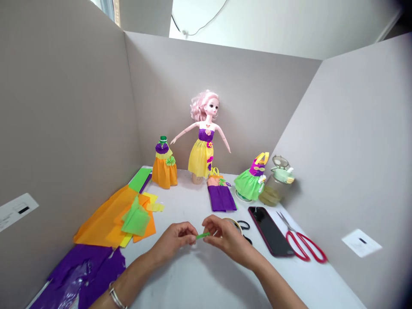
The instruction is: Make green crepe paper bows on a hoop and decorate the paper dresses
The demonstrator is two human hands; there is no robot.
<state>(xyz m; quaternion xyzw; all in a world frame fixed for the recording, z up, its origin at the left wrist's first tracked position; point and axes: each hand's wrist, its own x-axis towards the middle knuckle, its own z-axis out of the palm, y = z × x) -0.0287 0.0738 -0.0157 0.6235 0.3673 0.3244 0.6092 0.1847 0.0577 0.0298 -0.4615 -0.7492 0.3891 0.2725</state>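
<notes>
A narrow green strip (202, 235), crepe paper by its look, is stretched between my two hands just above the white table. My left hand (180, 236) pinches its left end between thumb and fingers. At the other end, the thumb and fingers of my right hand (223, 236) are closed on the strip. Behind my right hand lie a roll of tape (236, 224) and black-handled scissors (245, 225), both partly hidden by it. A small purple and peach paper dress (222, 199) lies flat beyond my hands.
A pink-haired doll (206, 146) stands at the back between an orange dress (164, 171) and a green dress (249, 183). Crepe paper sheets (106, 219) cover the left. A jar (273, 191), phone (270, 231) and red-handled scissors (305, 246) are at right. Grey panels (225, 73) enclose the table.
</notes>
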